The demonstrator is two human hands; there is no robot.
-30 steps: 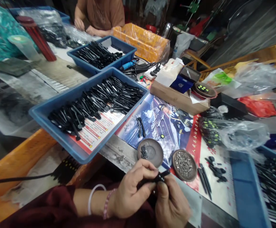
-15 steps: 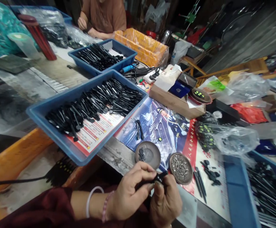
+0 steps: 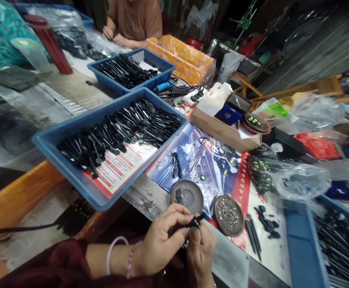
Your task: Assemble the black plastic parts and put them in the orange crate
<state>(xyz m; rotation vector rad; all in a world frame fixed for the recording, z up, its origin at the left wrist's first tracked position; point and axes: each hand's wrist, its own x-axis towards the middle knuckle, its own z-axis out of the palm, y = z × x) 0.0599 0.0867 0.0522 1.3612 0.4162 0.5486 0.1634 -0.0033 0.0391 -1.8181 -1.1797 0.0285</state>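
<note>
My left hand (image 3: 159, 242), with a white bangle and a pink bead bracelet at the wrist, pinches a small black plastic part (image 3: 195, 221) between thumb and fingers. Against its other end press the thumb and curled fingers of my right hand (image 3: 202, 249). Fingers hide much of the part, so its full shape cannot be made out. Just beyond the hands lies a brown dish (image 3: 194, 192) with a few little black pieces. To its right, another round dish (image 3: 230, 218) is full of small shiny metal pieces. Two slim black sticks (image 3: 176, 165) rest on the printed poster (image 3: 189, 140).
A blue tray (image 3: 72, 185) of black sticks overhangs the table's near edge, with a second blue tray (image 3: 100, 80) behind. Loose black sticks (image 3: 253, 239) and black caps (image 3: 268, 227) lie right of the dishes, beside another blue bin (image 3: 303, 244). Across the table sits a person (image 3: 135, 22).
My right hand has moved left and its wrist has turned, drawing closer to the left hand. The black part tilts differently between them. The trays and dishes stay where they were.
</note>
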